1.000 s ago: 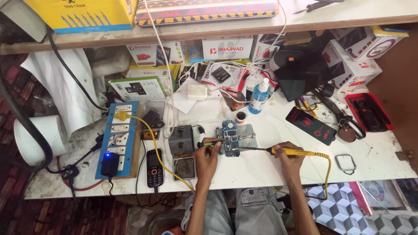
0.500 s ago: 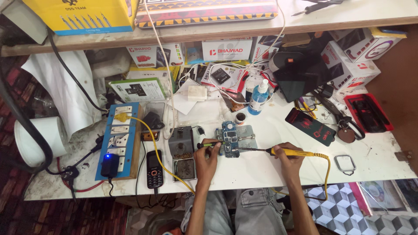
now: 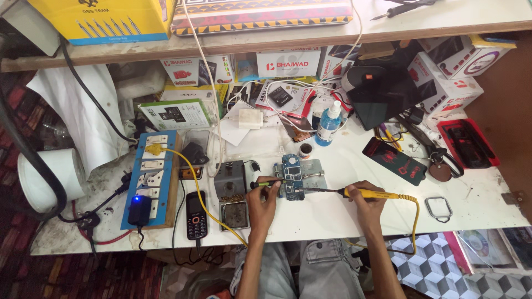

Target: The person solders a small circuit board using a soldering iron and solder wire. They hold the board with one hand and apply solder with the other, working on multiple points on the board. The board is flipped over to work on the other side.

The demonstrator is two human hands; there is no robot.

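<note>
Circuit board (image 3: 292,176) clamped in a metal holder (image 3: 313,169) near the table's (image 3: 343,213) front edge. Left hand (image 3: 264,200) grips a green-handled tool (image 3: 267,182) whose tip rests on the board; right hand (image 3: 366,202) grasps a yellow soldering iron (image 3: 372,194), tip touching the board. Black mobile phone (image 3: 196,215) lies toward the left.
</note>
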